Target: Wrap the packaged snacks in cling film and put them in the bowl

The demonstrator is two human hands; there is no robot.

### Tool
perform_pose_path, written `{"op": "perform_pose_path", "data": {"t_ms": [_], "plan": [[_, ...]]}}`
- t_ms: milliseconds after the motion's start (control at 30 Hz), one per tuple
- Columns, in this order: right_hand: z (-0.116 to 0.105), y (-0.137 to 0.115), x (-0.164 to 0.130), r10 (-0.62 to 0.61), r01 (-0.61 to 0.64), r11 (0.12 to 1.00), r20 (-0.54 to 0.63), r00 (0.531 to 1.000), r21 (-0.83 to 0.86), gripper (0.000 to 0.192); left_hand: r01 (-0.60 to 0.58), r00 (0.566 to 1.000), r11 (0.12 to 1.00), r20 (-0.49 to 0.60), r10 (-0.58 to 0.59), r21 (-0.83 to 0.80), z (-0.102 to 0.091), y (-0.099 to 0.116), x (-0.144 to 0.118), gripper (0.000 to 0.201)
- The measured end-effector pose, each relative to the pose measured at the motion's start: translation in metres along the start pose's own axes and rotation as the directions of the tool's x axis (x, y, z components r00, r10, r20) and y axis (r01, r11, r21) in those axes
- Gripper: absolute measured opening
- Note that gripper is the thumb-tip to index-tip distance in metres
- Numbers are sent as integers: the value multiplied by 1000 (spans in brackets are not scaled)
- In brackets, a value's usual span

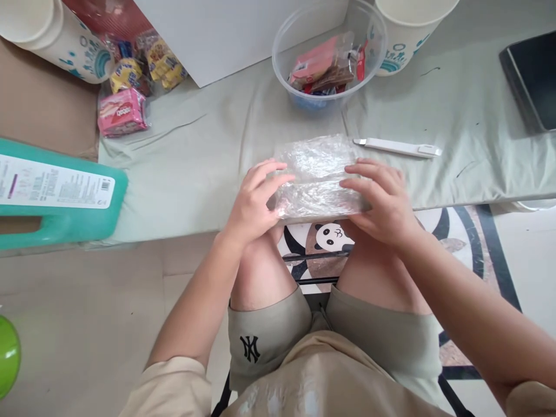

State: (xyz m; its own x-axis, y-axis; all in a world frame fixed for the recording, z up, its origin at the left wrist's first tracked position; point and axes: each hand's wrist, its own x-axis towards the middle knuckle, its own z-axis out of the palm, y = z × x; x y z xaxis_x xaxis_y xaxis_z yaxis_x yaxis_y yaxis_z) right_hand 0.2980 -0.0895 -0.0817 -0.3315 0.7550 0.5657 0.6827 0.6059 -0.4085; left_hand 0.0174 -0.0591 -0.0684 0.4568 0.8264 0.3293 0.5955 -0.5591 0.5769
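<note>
A crinkled clear plastic bag (319,168) lies at the near edge of a pale green cloth (208,150) in front of my knees. My left hand (254,200) grips its left end, fingers curled over the top. My right hand (382,200) presses on its right end with fingers spread over the plastic. What the bag holds cannot be made out through the wrinkles.
A clear bowl (369,55) of wrapped snacks stands behind the bag, a white pen-like tool (397,147) to its right. Snack packets (124,110) lie far left beside paper cups (56,35). A teal jug (56,194) lies left, a dark tablet (532,75) far right.
</note>
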Motion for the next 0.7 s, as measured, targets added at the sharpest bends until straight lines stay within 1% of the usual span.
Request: {"op": "perform_pose_path", "data": {"t_ms": [33,67,133,167,267,333,400,467,533,633,700], "plan": [[3,1,-5,-29,29,999,10,1000,-29,29,-12,1000,999,12,11,34,3,-2,-4,31],[5,1,-8,-49,49,998,10,999,-50,22,-27,1000,998,18,26,60,4,-4,-8,29],[8,2,-10,-65,66,996,13,998,-65,14,-70,997,994,23,68,85,4,-5,-12,17],[8,1,-10,-62,64,996,29,998,-56,12,-89,996,992,23,87,88,3,-5,-13,13],[5,0,-4,-43,40,999,81,996,32,10,-94,995,992,38,91,82,-3,-1,-11,17],[3,-2,0,14,-22,996,89,996,83,9,-33,998,998,46,31,52,-5,4,-10,18],[3,-5,4,127,-136,987,94,987,89,7,67,998,998,15,-67,-2,-4,11,-9,15],[4,-7,7,250,-257,964,98,963,67,6,178,983,983,-37,-180,-53,-1,17,-8,16],[8,-9,10,335,-339,940,77,939,45,15,286,954,956,-73,-290,-67,3,21,-7,22],[16,-8,12,387,-387,922,20,922,28,29,406,910,914,-94,-405,-12,9,21,-5,21],[21,-6,11,399,-399,917,-22,916,19,35,436,896,899,-111,-430,42,13,17,-4,20]]}}
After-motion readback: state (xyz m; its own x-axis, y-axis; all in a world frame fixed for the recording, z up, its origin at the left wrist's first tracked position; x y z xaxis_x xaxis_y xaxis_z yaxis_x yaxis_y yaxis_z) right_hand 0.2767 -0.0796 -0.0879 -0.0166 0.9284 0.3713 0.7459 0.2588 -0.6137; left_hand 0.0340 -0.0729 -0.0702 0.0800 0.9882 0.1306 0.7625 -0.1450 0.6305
